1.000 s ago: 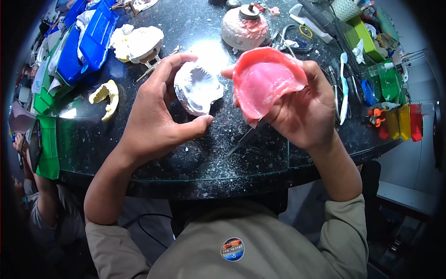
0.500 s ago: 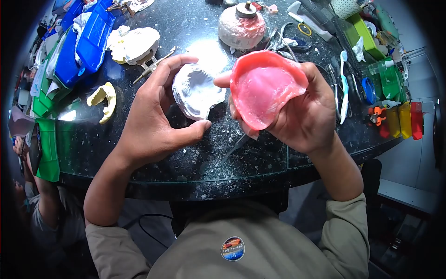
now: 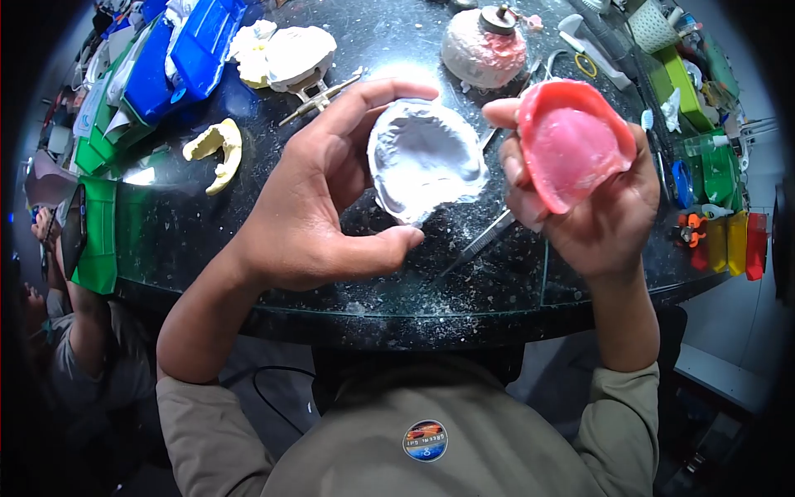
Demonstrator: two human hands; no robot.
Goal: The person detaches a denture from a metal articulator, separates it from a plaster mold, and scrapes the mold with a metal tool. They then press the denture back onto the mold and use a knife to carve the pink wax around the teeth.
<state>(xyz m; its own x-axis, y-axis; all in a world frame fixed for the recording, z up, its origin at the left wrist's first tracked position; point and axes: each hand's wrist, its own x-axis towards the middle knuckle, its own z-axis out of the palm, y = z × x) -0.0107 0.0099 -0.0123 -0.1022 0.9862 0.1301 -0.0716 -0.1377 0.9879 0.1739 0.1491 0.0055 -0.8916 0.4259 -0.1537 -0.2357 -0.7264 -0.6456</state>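
The left hand (image 3: 310, 211) grips a white plaster mold (image 3: 426, 157) by its outer edge, thumb at the near side and fingers curled round the far side, above the dark table (image 3: 509, 290). To its right and apart from it, the right hand (image 3: 603, 236) holds up a pink wax plate (image 3: 580, 145), its fingers on the left side and underneath. The mold looks stiff, chalky and brittle, best held by its thick outer wall; the plate seems light, smooth, perhaps slippery, and likely to bend or chip if its thin rim is pinched.
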